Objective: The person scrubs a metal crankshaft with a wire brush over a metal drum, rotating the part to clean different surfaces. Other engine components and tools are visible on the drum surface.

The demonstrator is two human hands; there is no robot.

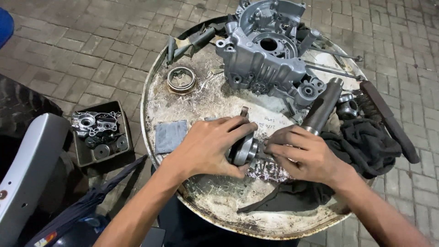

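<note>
Both hands grasp a grey steel crankshaft assembly [244,148] above the round, rust-stained metal table [215,201]: left hand [208,146] wraps its disc-shaped web, right hand [306,153] grips its shaft end. A grey cast-aluminium engine case [265,50] sits beyond.

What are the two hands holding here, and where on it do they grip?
Left hand wraps the round webs of a metal crankshaft; right hand pinches its shaft end. Both grip the same part, above the drum top.
</note>
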